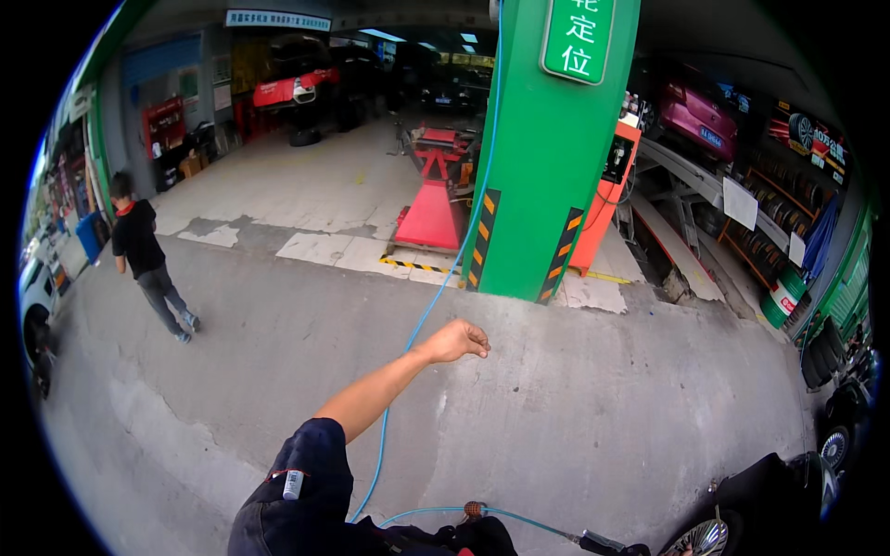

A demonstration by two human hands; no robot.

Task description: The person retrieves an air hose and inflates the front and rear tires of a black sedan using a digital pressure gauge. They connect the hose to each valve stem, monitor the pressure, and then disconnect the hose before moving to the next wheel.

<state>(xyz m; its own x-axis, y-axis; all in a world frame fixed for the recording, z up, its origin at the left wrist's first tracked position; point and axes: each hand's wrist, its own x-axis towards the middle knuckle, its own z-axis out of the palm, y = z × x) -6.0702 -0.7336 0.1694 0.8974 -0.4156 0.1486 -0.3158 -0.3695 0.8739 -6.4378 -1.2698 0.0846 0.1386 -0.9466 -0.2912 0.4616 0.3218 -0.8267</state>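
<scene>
My left hand [457, 341] reaches out in front of me over the concrete, its thumb and fingertips pinched together. Nothing shows between them, though something very small could be hidden. A blue air hose [379, 452] passes behind my left forearm and runs up along the green pillar [549, 160]. At the bottom edge, another stretch of hose ends in a metal fitting on a black-handled air tool [602, 543], which looks like a tyre inflator. Only a sliver of my right hand [685, 552] shows, at the tool's far end. Close to it is the wheel [704, 538] of a black car.
Ahead stands a red wheel-alignment stand [432, 201]. A person in dark clothes [147, 260] is at the left. At the right are an orange cabinet [603, 194], a purple car [697, 115] on a lift ramp [678, 167], a green drum [783, 299] and stacked tyres [824, 354].
</scene>
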